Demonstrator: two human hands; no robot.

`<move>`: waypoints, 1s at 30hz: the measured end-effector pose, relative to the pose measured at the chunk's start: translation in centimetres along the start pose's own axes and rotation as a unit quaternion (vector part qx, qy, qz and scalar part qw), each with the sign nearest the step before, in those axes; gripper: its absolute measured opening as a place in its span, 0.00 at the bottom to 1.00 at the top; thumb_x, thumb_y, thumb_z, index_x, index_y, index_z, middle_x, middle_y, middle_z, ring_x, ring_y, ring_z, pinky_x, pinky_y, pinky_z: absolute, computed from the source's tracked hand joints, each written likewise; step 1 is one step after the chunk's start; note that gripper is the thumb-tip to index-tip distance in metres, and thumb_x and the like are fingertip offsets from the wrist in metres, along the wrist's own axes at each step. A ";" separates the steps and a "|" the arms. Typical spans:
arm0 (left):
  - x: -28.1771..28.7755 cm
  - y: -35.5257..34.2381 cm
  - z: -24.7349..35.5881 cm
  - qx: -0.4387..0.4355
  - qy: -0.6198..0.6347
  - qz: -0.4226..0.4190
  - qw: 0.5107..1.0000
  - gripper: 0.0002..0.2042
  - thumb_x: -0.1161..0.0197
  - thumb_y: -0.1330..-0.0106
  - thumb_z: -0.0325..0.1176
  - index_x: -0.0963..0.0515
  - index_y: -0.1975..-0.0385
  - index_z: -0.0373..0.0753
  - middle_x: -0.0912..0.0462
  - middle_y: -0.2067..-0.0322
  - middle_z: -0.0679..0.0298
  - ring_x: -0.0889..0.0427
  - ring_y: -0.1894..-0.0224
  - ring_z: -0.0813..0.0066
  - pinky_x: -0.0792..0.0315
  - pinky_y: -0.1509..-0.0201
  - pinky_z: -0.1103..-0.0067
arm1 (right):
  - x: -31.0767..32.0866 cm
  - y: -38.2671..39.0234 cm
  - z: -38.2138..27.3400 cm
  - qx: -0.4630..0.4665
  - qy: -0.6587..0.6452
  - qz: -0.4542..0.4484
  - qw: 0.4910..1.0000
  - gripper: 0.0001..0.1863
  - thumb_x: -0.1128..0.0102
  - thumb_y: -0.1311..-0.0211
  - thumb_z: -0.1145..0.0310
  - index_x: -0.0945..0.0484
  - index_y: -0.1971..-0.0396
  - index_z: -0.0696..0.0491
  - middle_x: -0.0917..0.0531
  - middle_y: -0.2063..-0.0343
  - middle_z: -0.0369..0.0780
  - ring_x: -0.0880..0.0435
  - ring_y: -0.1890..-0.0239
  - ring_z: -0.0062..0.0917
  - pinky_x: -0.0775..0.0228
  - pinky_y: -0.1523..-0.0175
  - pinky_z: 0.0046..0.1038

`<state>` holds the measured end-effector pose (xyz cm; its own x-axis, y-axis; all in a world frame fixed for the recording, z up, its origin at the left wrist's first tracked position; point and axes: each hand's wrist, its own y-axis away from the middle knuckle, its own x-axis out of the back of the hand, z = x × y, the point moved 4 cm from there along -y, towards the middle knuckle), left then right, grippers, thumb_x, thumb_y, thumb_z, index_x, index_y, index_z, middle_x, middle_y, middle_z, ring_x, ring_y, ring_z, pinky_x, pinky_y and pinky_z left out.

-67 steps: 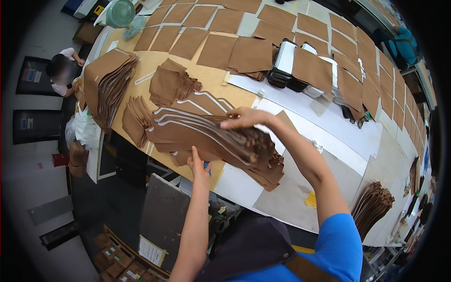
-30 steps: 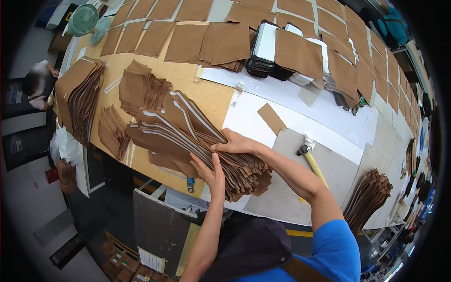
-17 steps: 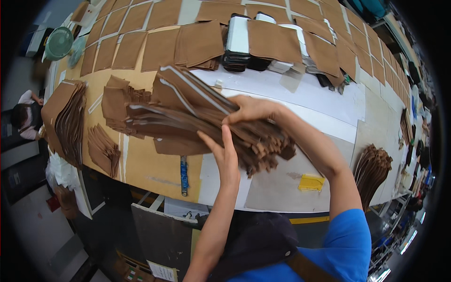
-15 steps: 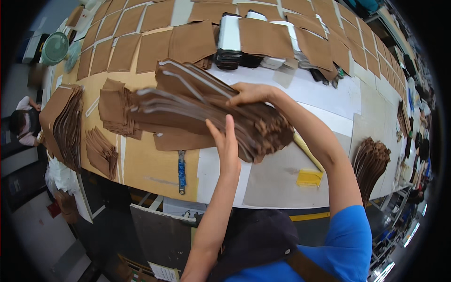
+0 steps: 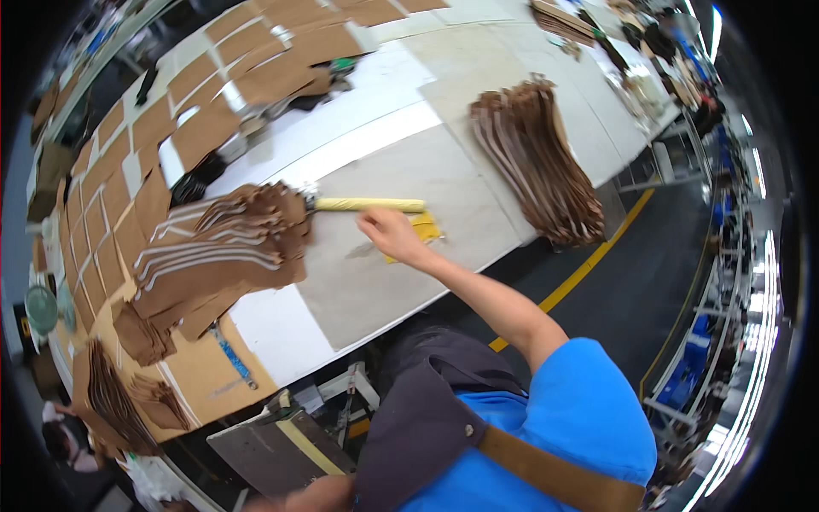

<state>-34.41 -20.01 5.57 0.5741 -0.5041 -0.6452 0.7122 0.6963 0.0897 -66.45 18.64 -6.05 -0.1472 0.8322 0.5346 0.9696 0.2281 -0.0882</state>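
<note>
My right hand [image 5: 391, 236] is over the grey part of the table, its fingers curled in and nothing showing in them. It is nearest a yellow stick-like handle [image 5: 367, 205] and a small flat yellow piece [image 5: 424, 229], which it partly covers. Blurred at the lower edge, my left hand [image 5: 290, 503] is below the table, its fingers unclear. A fanned stack of brown panels with pale strips [image 5: 213, 247] lies to the left, untouched by either hand. Farther right, another bundle of brown strip-edged panels [image 5: 537, 162] rests near the table's front edge.
Rows of brown panels [image 5: 200, 136] cover the far left. Smaller brown stacks [image 5: 141, 333] and a blue-wrapped tool [image 5: 232, 354] lie at the near left. A dark board [image 5: 269, 452] stands below the table edge. Shelving [image 5: 682, 375] runs along the right beyond a yellow floor line [image 5: 589, 264].
Both hands have left the brown panel stack, which now lies on the table. The right hand moved right toward the yellow handle; the left dropped to the lower edge. The view has turned right.
</note>
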 end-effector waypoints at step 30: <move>-57.2 26.6 -56.5 0.428 -0.185 -0.255 0.847 0.23 0.41 0.27 0.35 0.34 0.37 0.32 0.27 0.41 0.55 0.30 0.36 0.62 0.37 0.31 0.66 | 48.4 3.0 34.1 -0.259 0.162 0.001 0.952 0.57 0.27 0.58 0.41 0.42 0.31 0.55 0.32 0.38 0.55 0.32 0.36 0.49 0.36 0.34 0.41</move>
<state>-71.14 56.18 1.96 0.0773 -0.8636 -0.4982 0.8474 -0.2064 0.4893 -77.33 76.84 -9.09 -0.1577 0.6143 0.7732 0.9487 -0.1229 0.2912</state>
